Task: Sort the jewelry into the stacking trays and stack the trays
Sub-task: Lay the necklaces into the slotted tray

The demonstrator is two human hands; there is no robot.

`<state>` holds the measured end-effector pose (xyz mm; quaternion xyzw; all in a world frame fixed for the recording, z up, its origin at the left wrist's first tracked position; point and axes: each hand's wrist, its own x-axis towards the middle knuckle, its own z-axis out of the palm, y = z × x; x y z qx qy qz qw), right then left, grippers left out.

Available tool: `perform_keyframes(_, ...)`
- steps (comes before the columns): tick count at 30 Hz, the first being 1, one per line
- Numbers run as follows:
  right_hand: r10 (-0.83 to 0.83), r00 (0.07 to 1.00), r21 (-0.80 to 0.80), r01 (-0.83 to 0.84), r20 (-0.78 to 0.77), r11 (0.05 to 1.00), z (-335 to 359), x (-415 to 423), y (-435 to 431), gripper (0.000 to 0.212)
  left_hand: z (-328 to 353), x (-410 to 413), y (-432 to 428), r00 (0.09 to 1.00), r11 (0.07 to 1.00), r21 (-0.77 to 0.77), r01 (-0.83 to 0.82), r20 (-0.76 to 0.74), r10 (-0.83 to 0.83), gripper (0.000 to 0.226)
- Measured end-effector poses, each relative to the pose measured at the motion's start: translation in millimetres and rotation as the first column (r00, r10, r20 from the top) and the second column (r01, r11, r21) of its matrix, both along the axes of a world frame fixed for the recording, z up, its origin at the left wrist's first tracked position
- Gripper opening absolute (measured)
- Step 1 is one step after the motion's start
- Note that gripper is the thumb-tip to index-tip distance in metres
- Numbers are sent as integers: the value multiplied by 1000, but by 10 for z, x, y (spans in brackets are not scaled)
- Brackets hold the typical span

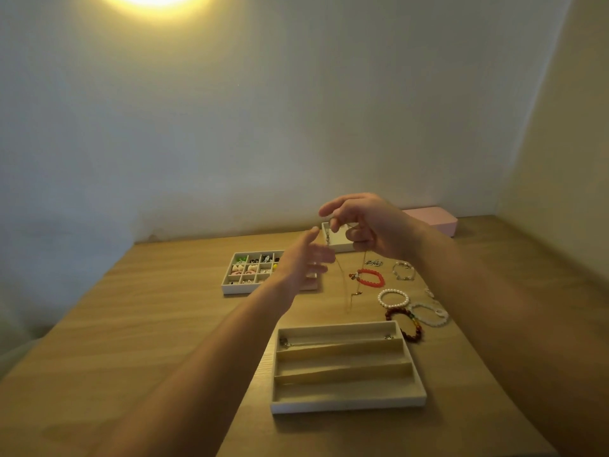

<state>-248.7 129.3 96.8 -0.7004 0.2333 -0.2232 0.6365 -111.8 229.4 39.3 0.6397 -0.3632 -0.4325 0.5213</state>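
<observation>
1. Right hand (365, 225) is raised over the table (164, 324), thumb and forefinger pinching the top of the chain (348, 304); the other fingers are loosely curled
2. Chain hangs from that pinch as a long thin loop, low end close over the table, between the grid tray (230, 288) and the red bracelet (372, 278); a small pendant (356, 293) sits near the bottom
3. Left hand (303, 262): fingers spread, fairly straight, holding nothing, just beside the hanging strand; cannot tell if it touches
4. Judgement: very light, limp, fine links; it will likely swing, kink and knot easily
5. Best holds: the top end as pinched now, plus a second light pinch low down near the pendant, so it lies out straight
6. Likely home: the slot tray (346, 405), whose far slot already holds another chain (286, 343); lower it end first, not in a heap
</observation>
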Motion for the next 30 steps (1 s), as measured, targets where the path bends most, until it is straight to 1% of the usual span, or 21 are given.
perform_keyframes(3, -25, 999, -36, 24, -27, 999, 20, 24, -4, 25, 87, -36, -35, 995, 980, -191, -47, -95, 29, 48)
perform_keyframes(5, -48, 999, -27, 47, -22, 999, 9, 35, -19, 26, 151, -31, -32, 997, 968, -246, -47, -67, 31, 39)
perform_keyframes(6, -55, 998, -24, 55, -15, 998, 0, 34, -32, 26, 173, -17, -33, 998, 965, -259, -44, -49, 32, 33)
perform_keyframes(8, -69, 997, -44, 69, -14, 997, -31, 27, -64, 26, 200, 21, -28, 997, 963, -264, -58, -61, 43, 27)
perform_keyframes(11, -96, 995, -69, 95, -15, 993, -109, -7, -112, 26, 247, 126, 1, 993, 959, -270, -81, -105, 54, 33)
perform_keyframes(15, -83, 997, 18, 83, 7, 996, -260, -77, -175, 25, 272, 303, 30, 993, 955, -280, -94, -98, 69, 37)
perform_keyframes(17, -91, 996, 22, 90, 10, 996, -336, -115, -191, 21, 262, 386, 48, 988, 953, -276, -125, -121, 94, 38)
perform_keyframes(19, -125, 992, -73, 123, -19, 990, -418, -172, -199, 15, 255, 449, 69, 980, 951, -267, -157, -164, 116, 39)
perform_keyframes(22, -180, 978, -215, 154, -106, 964, -549, -238, -209, 20, 239, 512, 98, 973, 949, -258, -179, -187, 133, 38)
perform_keyframes(25, -204, 962, -285, 147, -181, 947, -641, -240, -203, 23, 205, 499, 113, 977, 956, -244, -164, -175, 123, 38)
perform_keyframes(28, -187, 948, -330, 96, -257, 939, -663, -217, -171, 18, 178, 484, 114, 978, 957, -243, -157, -173, 116, 38)
perform_keyframes(30, -175, 933, -351, 57, -316, 935, -678, -207, -165, 20, 172, 495, 114, 977, 957, -241, -160, -177, 119, 38)
